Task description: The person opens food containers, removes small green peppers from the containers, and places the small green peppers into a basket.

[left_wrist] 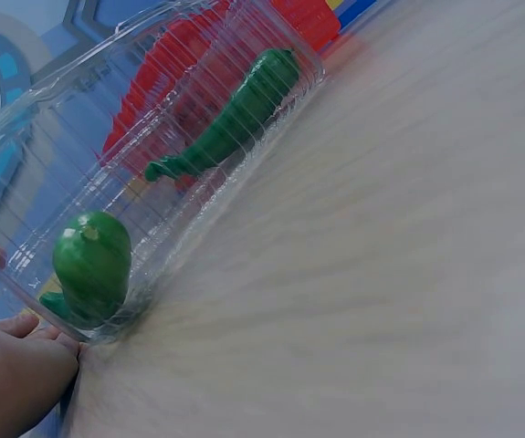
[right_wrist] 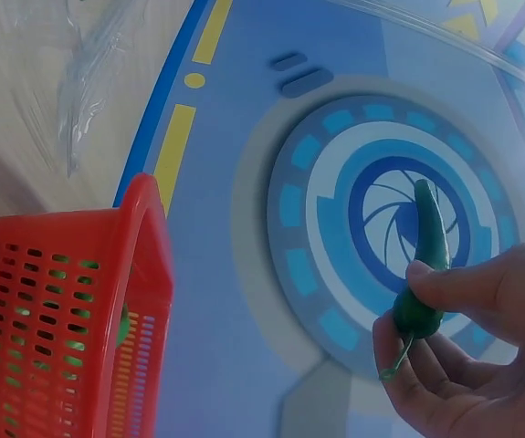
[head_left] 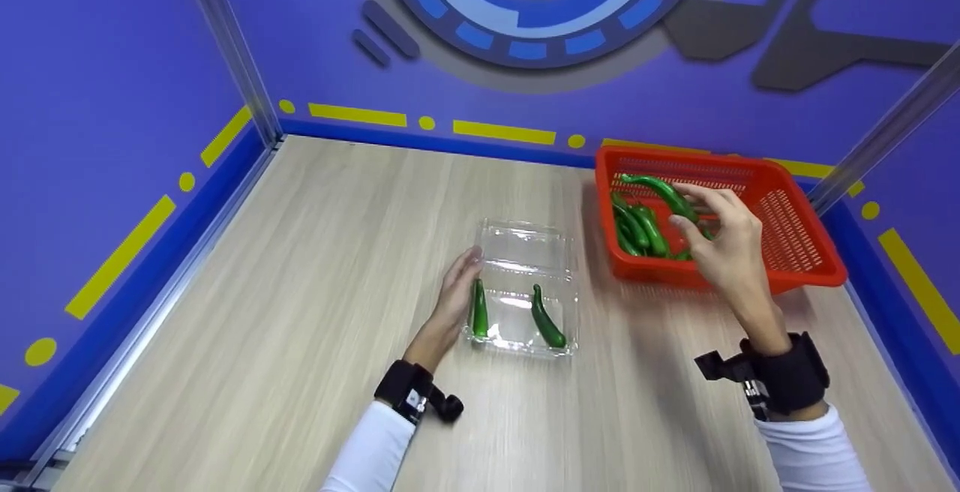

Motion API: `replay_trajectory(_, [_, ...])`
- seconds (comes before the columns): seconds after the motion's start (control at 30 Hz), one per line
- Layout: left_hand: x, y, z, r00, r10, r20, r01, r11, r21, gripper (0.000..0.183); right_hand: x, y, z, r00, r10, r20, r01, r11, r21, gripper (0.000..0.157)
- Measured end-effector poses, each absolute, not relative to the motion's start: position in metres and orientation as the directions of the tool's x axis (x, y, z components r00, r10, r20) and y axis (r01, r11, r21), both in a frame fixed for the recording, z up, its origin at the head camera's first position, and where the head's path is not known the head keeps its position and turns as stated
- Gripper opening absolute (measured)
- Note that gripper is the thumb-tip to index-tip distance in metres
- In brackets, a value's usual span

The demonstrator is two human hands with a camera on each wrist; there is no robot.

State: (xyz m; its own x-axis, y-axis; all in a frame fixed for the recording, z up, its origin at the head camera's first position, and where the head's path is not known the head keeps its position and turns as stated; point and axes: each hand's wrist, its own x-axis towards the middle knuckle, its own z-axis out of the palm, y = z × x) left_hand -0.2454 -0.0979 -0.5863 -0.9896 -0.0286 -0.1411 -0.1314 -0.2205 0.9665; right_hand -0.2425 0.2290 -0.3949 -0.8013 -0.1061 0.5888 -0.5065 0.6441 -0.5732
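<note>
My right hand [head_left: 727, 241] pinches a green chili pepper [head_left: 660, 190] between thumb and fingers, above the red basket [head_left: 806, 278]. In the right wrist view this pepper [right_wrist: 431, 228] points up, its thin stem hanging by the fingers. More green peppers [head_left: 637, 229] lie in the basket's left part. With its lid folded back, a clear plastic box [head_left: 517, 342] rests on the table. One pepper [head_left: 479, 312] lies along its left wall; another, curved pepper [head_left: 546, 319] lies to the right. My left hand [head_left: 454, 289] holds the box's left side.
Pale wood-grain table [head_left: 337, 252] lies around the box. Blue printed panels [head_left: 525, 102] wall it in at the back and both sides, with metal posts [head_left: 232, 42] at the corners. The basket stands against the back panel, right of the box.
</note>
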Motion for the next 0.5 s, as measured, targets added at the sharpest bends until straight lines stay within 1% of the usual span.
replay_trajectory(0.33, [-0.2465,-0.0974,-0.5865,-0.99,-0.043,-0.137,-0.125,-0.219,0.968,0.061,-0.2429,0.2373,-0.3981,-0.797,-0.094,0.597,-0.499,0.66,-0.561,0.042])
replay_trajectory(0.5, [-0.2457,-0.0965,-0.5869,-0.99,-0.046,-0.136,-0.122,-0.235,0.964,0.061,-0.2453,0.2384,-0.4,-0.815,-0.067,0.576,-0.475,0.647,-0.597,0.043])
